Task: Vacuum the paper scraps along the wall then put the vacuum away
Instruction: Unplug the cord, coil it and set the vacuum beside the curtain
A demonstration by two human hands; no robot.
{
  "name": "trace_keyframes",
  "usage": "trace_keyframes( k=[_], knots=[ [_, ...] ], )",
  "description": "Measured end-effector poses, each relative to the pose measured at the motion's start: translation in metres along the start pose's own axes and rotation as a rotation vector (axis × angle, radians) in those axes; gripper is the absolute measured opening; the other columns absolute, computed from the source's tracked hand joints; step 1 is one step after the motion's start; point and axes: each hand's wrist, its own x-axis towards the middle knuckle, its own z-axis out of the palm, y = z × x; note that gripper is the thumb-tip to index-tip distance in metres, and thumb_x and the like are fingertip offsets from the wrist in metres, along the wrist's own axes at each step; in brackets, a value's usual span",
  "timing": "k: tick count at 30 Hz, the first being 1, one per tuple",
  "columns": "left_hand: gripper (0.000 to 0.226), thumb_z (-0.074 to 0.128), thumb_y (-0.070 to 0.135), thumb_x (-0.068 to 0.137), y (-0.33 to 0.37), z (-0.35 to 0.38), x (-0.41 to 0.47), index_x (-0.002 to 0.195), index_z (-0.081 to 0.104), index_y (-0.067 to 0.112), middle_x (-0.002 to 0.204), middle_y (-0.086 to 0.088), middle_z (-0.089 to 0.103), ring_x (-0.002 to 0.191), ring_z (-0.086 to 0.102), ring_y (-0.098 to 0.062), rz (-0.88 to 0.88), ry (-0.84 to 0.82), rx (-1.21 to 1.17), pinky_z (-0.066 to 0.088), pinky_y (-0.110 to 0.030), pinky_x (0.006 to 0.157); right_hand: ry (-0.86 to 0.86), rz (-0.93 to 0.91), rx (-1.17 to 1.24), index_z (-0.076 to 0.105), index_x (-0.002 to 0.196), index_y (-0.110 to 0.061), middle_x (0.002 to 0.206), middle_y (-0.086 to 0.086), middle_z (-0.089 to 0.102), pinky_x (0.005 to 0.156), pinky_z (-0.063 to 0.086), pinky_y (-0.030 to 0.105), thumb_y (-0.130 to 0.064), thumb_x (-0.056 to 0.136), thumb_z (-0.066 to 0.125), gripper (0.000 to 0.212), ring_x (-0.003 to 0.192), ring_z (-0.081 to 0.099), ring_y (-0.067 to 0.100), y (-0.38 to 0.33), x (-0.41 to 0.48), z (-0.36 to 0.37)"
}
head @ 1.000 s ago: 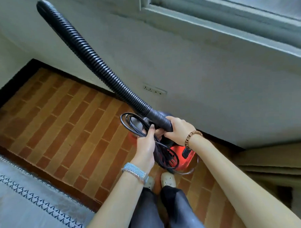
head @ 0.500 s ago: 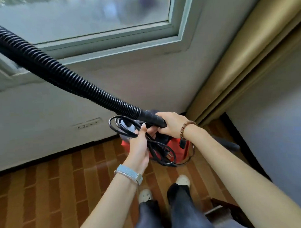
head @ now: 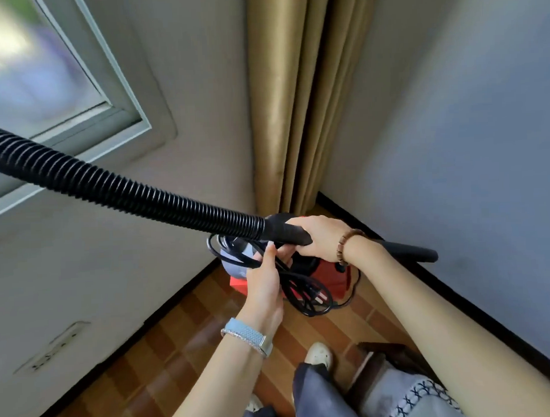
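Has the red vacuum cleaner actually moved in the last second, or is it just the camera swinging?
Yes. The red vacuum has been carried away from the wall socket toward the corner, now below the curtain.

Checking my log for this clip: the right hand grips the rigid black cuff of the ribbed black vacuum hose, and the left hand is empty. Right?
Not quite. The head view shows the left hand holding the coiled black power cord, not empty. The right hand does grip the rigid black cuff of the ribbed black vacuum hose.
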Motion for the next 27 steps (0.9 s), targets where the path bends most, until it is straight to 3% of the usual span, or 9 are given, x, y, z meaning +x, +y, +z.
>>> trace_keyframes(
  k=[3,7,10,15,20,27],
  knots=[
    [0.031,0.045,0.028,0.102,-0.018,0.042,0.017,0.113,0.068,0.01,0.097,-0.004,0.077,0.089,0.073,-0.011,-0.066,-0.025,0.031,0.055,-0.039,0.089,0.019,0.065,0.034,0.046,0.129,-0.04,0.114,-0.007,0.065,0.07,0.037,0.026,-0.027,0.085,0.057,0.047,0.099,0.062,0.021,0.044,-0.008,-0.016],
    [0.019,0.049,0.025,0.101,-0.042,0.103,0.036,0.103,0.067,0.017,0.092,-0.005,0.077,0.092,0.073,-0.018,-0.13,-0.034,0.021,0.056,-0.029,0.069,0.029,0.173,0.101,0.047,0.126,-0.04,0.108,-0.006,0.066,0.074,0.049,0.032,-0.025,0.084,0.054,0.046,0.096,0.062,0.022,0.102,-0.021,-0.032],
    [0.02,0.049,0.027,0.101,-0.056,0.131,0.044,0.11,0.065,0.019,0.102,-0.007,0.076,0.094,0.073,-0.019,-0.164,-0.076,0.021,0.057,-0.034,0.076,0.024,0.233,0.153,0.044,0.125,-0.043,0.109,-0.004,0.067,0.08,0.055,0.042,-0.033,0.075,0.05,0.052,0.092,0.064,0.025,0.133,-0.025,-0.035],
    [0.02,0.048,0.021,0.102,-0.08,0.189,0.063,0.105,0.067,0.016,0.1,-0.01,0.076,0.094,0.073,-0.021,-0.178,-0.137,0.056,0.055,-0.027,0.071,0.094,0.32,0.129,0.046,0.129,-0.037,0.106,-0.004,0.066,0.066,0.046,0.027,-0.023,0.086,0.053,0.047,0.079,0.057,0.02,0.194,-0.04,-0.051],
    [0.02,0.049,0.022,0.101,-0.095,0.232,0.09,0.109,0.065,0.013,0.104,-0.013,0.075,0.091,0.073,-0.021,-0.278,-0.16,0.131,0.056,-0.026,0.065,0.136,0.405,0.116,0.048,0.127,-0.036,0.111,-0.002,0.066,0.068,0.048,0.028,-0.023,0.087,0.053,0.042,0.092,0.063,0.024,0.241,-0.04,-0.059],
    [0.024,0.05,0.027,0.1,-0.125,0.273,0.146,0.108,0.066,0.011,0.107,-0.012,0.074,0.096,0.07,-0.023,-0.345,-0.204,0.327,0.053,-0.03,0.071,0.159,0.524,0.134,0.052,0.118,-0.038,0.104,-0.006,0.066,0.07,0.054,0.034,-0.025,0.084,0.056,0.038,0.089,0.063,0.019,0.301,-0.02,-0.062]
  ],
)
